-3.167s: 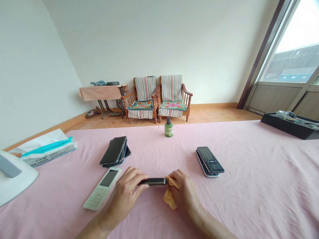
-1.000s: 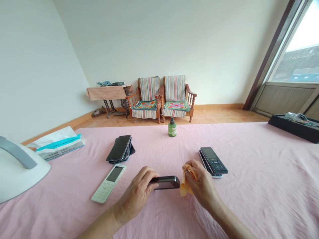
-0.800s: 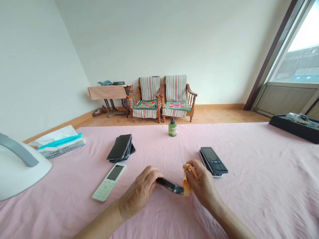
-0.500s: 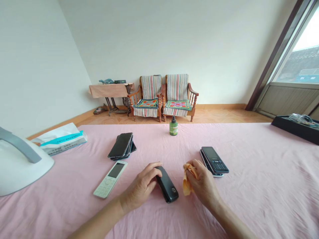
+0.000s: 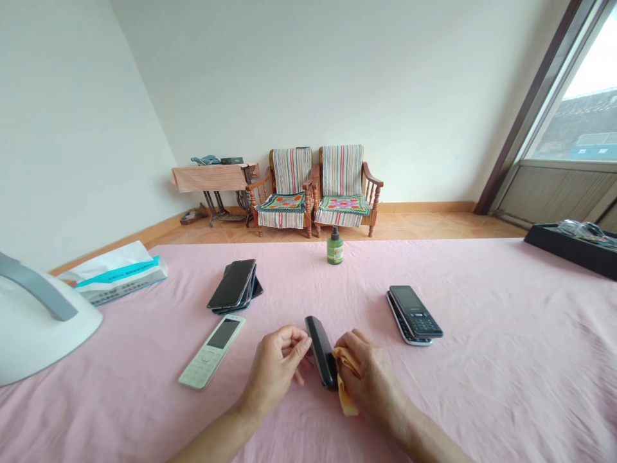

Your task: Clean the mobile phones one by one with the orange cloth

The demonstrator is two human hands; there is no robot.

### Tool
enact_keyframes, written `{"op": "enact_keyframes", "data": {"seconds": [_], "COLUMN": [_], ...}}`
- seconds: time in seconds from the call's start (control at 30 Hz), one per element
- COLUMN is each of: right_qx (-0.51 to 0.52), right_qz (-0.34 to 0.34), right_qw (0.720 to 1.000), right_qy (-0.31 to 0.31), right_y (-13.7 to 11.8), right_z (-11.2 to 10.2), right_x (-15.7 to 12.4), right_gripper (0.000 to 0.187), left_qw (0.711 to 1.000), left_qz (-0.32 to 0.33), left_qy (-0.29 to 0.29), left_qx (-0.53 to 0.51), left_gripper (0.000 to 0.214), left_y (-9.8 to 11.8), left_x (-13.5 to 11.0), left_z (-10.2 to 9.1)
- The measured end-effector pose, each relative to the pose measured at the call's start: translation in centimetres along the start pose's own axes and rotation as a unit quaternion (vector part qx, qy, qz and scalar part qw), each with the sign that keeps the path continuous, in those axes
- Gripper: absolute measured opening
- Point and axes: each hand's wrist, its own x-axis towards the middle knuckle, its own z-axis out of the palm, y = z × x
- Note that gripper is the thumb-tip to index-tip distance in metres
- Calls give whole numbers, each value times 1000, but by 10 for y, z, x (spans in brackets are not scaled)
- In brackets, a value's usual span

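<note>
A black mobile phone [image 5: 322, 354] is tilted up on its side between my two hands, near the front of the table. My left hand [image 5: 280, 363] has its thumb and curled fingers closed at the phone's left edge. In my right hand [image 5: 373, 373] is a bunched orange-yellow cloth [image 5: 348, 400], pressed against the phone's right side. To the left lies a white keypad phone [image 5: 212, 354], with a stack of dark smartphones [image 5: 234, 284] behind it. On the right, a dark keypad phone [image 5: 415, 312] rests on another phone.
Pink cloth covers the table [image 5: 486, 321]. A green pump bottle [image 5: 335, 247] stands at the far edge. At left are a white object with a grey handle [image 5: 43, 321] and a tissue pack [image 5: 123, 273]. A black tray [image 5: 569, 251] holding cables sits far right.
My left hand has shifted from the phone's top end to its left edge. The phone has tipped onto its side. My right hand has brought the cloth leftward against it.
</note>
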Motion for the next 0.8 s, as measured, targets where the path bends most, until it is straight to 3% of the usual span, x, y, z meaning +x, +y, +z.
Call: {"op": "enact_keyframes", "data": {"seconds": [0.17, 0.3, 0.4, 0.57, 0.8], "right_qx": [-3, -5, -7, -20, -20], "right_qz": [-10, -25, -23, -20, -21], "right_qw": [1000, 1000, 1000, 1000, 1000], "right_qy": [-2, -4, -3, -5, -10], "right_y": [2, 4, 4, 4, 6], "right_z": [4, 8, 8, 6, 7], "right_x": [-1, -3, -2, -1, 1], "right_gripper": [24, 26, 26, 24, 25], "left_qw": [999, 999, 998, 979, 963], "left_qz": [-21, 18, 28, -14, -14], "left_qy": [27, 26, -53, -201, -269], "left_qx": [0, 24, 31, -18, 23], "left_gripper": [33, 50, 59, 84, 99], "left_y": [1, 4, 9, 12, 17], "left_x": [2, 8, 12, 16, 14], "left_z": [5, 3, -4, -17, -28]}}
